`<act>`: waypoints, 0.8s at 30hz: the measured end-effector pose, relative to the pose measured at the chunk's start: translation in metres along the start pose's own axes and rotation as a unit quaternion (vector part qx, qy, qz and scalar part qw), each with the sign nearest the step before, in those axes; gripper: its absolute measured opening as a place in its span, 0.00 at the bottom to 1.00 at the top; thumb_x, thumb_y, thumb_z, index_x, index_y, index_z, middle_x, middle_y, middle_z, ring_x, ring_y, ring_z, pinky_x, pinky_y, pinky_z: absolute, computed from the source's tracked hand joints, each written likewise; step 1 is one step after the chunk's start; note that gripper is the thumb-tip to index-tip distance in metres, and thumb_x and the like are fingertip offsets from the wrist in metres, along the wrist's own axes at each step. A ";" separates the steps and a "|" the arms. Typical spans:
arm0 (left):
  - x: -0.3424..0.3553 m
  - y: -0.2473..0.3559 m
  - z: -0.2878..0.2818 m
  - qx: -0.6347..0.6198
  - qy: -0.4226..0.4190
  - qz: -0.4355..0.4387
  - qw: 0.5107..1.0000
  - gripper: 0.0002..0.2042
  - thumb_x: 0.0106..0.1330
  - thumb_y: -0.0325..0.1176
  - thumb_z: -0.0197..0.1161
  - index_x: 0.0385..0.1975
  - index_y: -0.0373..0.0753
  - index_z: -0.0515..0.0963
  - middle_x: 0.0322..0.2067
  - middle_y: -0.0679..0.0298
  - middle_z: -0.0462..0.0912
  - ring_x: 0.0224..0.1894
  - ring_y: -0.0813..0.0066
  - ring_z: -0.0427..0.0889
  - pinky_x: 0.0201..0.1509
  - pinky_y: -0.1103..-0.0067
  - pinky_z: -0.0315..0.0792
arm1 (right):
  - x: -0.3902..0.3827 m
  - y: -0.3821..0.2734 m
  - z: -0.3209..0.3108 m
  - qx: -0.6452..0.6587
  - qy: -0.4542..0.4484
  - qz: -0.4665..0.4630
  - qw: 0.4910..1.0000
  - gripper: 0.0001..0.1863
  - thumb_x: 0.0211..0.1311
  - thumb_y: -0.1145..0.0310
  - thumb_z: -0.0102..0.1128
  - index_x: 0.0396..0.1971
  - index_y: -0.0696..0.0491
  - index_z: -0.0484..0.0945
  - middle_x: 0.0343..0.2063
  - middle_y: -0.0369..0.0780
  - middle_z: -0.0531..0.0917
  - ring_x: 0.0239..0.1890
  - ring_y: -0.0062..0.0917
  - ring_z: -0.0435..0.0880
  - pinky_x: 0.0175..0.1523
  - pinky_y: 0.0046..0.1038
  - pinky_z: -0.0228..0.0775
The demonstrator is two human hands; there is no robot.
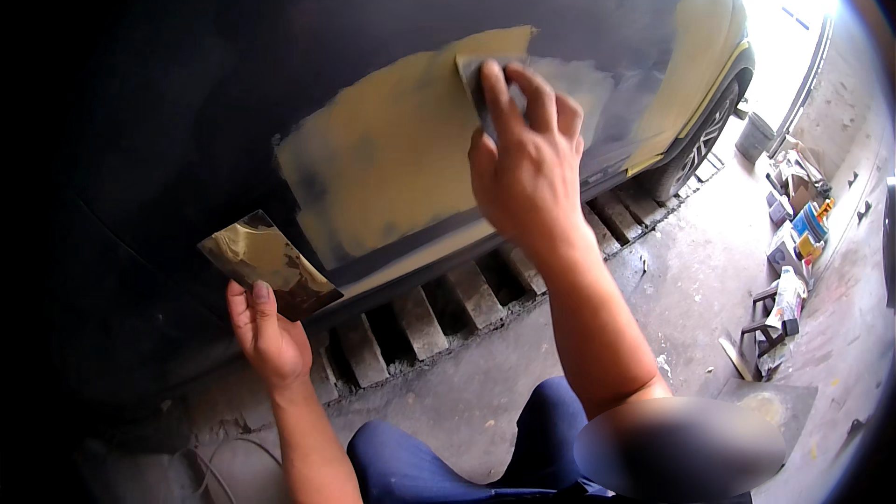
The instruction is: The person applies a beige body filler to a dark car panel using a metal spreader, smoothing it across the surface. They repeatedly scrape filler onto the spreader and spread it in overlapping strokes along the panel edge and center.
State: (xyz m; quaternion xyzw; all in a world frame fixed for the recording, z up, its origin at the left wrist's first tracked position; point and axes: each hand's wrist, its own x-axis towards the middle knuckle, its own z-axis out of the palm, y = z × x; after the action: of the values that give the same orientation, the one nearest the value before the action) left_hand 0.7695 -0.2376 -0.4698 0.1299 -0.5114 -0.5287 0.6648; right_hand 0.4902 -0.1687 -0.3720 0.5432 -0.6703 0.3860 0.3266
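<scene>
The right hand (527,163) is raised, forearm rising from the lower right, its fingers pressed flat on a small grey spreader (478,79) held against the car panel (187,84); the fingers are closed down on the blade, thumb at its lower left edge. The spreader sits at the upper right edge of a wide yellow filler patch (392,149) on the dark panel. The left hand (266,336) is lower and to the left, wrist bent up, fingers and thumb clamped on the bottom edge of a flat board (266,261) smeared with yellowish filler, held tilted just beside the patch's lower corner. Below the panel runs the sill, and beneath it a row of concrete blocks (448,308) on the floor (672,271). Further right is the wheel (705,135), with more yellow on the fender above it. A dark bucket (754,135) stands beyond the wheel. Along the right wall, boxes and cans (793,224) in white, blue and orange are heaped on the floor; their labels are too small to make out.
</scene>
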 end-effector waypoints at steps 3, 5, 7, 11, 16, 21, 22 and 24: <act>0.001 0.000 0.003 0.000 -0.010 0.006 1.000 0.13 0.74 0.30 0.52 0.56 0.38 0.70 0.54 0.62 0.77 0.57 0.73 0.74 0.63 0.73 0.66 | -0.042 -0.009 0.007 -0.011 -0.075 0.018 0.997 0.37 0.49 0.69 0.62 0.64 0.48 0.65 0.62 0.42 0.64 0.56 0.48 0.64 0.52 0.50 0.64; -0.001 -0.001 -0.002 -0.002 -0.004 0.003 1.000 0.13 0.74 0.30 0.52 0.56 0.38 0.70 0.55 0.63 0.77 0.57 0.73 0.74 0.64 0.73 0.65 | -0.072 -0.011 0.016 -0.005 -0.117 0.021 0.993 0.38 0.49 0.69 0.62 0.65 0.48 0.65 0.62 0.42 0.65 0.57 0.48 0.63 0.53 0.50 0.64; -0.002 -0.002 -0.003 0.000 0.001 0.002 1.000 0.13 0.74 0.30 0.52 0.56 0.37 0.69 0.55 0.62 0.76 0.57 0.73 0.73 0.64 0.74 0.64 | -0.096 -0.013 0.024 -0.006 -0.141 0.024 0.990 0.38 0.48 0.68 0.63 0.65 0.48 0.65 0.63 0.42 0.65 0.58 0.48 0.63 0.53 0.49 0.63; -0.003 -0.002 0.002 0.011 0.000 0.007 1.000 0.14 0.74 0.30 0.51 0.56 0.35 0.68 0.53 0.62 0.76 0.56 0.74 0.72 0.63 0.75 0.63 | -0.128 -0.009 0.036 0.004 -0.148 0.020 0.989 0.38 0.48 0.67 0.64 0.64 0.47 0.67 0.63 0.42 0.65 0.59 0.47 0.63 0.54 0.48 0.63; -0.001 -0.001 0.003 0.010 -0.010 0.003 1.000 0.13 0.74 0.30 0.51 0.56 0.37 0.70 0.55 0.62 0.76 0.58 0.72 0.73 0.64 0.73 0.64 | -0.143 -0.001 0.043 0.003 -0.128 0.021 0.992 0.37 0.47 0.68 0.64 0.63 0.45 0.69 0.63 0.40 0.66 0.60 0.47 0.63 0.55 0.47 0.62; 0.001 0.000 0.001 -0.003 -0.002 -0.016 1.000 0.13 0.75 0.31 0.52 0.56 0.37 0.70 0.55 0.62 0.76 0.58 0.72 0.73 0.64 0.73 0.65 | -0.134 0.008 0.018 -0.010 -0.126 0.029 0.992 0.36 0.48 0.69 0.62 0.63 0.45 0.69 0.63 0.41 0.66 0.60 0.46 0.61 0.57 0.48 0.61; 0.000 0.000 0.001 0.001 -0.002 -0.016 1.000 0.13 0.75 0.31 0.52 0.56 0.37 0.70 0.55 0.62 0.76 0.57 0.72 0.73 0.63 0.73 0.65 | -0.124 0.013 0.012 -0.006 -0.103 0.030 0.994 0.36 0.48 0.69 0.62 0.63 0.45 0.69 0.63 0.41 0.65 0.60 0.46 0.61 0.58 0.49 0.61; 0.001 0.000 0.000 0.005 -0.006 -0.009 1.000 0.13 0.75 0.32 0.52 0.56 0.37 0.70 0.55 0.62 0.76 0.57 0.72 0.74 0.63 0.73 0.65 | -0.093 0.022 -0.001 -0.013 -0.067 0.031 0.997 0.35 0.49 0.70 0.61 0.63 0.46 0.68 0.63 0.43 0.65 0.60 0.47 0.61 0.59 0.49 0.61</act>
State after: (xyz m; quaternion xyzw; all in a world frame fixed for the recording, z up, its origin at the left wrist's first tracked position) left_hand 0.7695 -0.2387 -0.4694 0.1348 -0.5167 -0.5331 0.6562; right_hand 0.4873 -0.1212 -0.4545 0.5420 -0.7123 0.3501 0.2762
